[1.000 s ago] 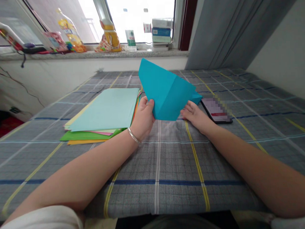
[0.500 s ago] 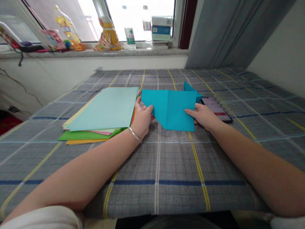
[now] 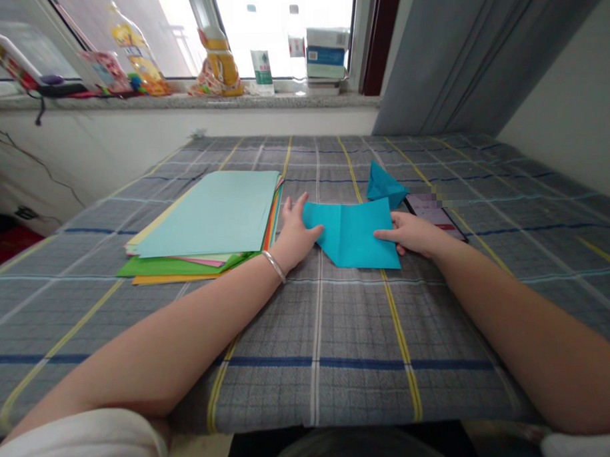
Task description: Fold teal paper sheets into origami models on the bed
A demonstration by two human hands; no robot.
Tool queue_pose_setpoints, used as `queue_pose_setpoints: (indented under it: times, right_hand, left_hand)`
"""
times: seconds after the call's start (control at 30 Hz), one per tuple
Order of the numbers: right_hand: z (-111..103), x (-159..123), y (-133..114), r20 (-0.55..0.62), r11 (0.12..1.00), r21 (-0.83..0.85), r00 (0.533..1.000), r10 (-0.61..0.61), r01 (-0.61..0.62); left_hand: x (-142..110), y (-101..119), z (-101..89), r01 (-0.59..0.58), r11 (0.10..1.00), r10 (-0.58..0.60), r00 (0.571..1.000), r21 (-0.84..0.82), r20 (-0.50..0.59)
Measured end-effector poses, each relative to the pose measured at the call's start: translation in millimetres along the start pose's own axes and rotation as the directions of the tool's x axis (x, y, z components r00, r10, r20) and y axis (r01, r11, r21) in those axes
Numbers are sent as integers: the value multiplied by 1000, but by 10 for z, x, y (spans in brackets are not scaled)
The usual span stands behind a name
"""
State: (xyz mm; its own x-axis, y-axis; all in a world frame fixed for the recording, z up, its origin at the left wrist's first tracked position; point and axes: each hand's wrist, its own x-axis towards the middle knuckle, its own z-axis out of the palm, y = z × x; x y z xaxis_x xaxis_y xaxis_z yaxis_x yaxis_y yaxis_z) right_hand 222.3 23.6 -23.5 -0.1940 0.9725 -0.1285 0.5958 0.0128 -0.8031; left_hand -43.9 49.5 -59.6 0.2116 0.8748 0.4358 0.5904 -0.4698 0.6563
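A creased sheet of blue paper is low over the cloth, one lower corner angled off and a vertical fold line near its middle. My right hand pinches its right edge, thumb on top and fingers beneath. At the left edge, my left hand has its fingers spread, with the thumb touching the paper. A silver bangle circles the left wrist. Just behind the sheet stands a folded blue paper shape with pointed corners.
A stack of coloured paper, pale blue on top, lies left of my hands. Partly behind my right hand is a phone. A plaid cloth covers the table. Bottles and boxes line the windowsill.
The blue sheet has come down and lies flatter, a little nearer to me. My left hand's fingers have loosened and spread. More of the folded shape behind shows.
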Motion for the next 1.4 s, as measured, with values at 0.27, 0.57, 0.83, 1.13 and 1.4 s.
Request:
queue_pose_setpoints:
  times: [0.27, 0.57, 0.83, 1.13, 1.4]
  right_hand:
    - [5, -16, 22, -45, 999, -40, 998, -33, 31]
    - [-171, -84, -60, 174, 978, -208, 984, 43, -6]
    - [-270, -164, -105, 290, 912, -397, 957, 24, 98]
    - [-261, -116, 111, 117, 601, -665, 856, -504, 444]
    - [-157, -161, -141, 446, 548, -437, 701, -557, 713]
  left_hand:
    - [-173, 388, -94, -208, 877, 22, 918, 433, 395]
    - [-200, 423, -120, -306, 782, -55, 834, 543, 549]
    - [-164, 385, -144, -338, 782, -41, 811, 524, 583]
    - [-137, 369, -142, -373, 777, -31, 783, 508, 621]
    - [-77, 347, -198, -396, 768, -59, 738, 503, 672]
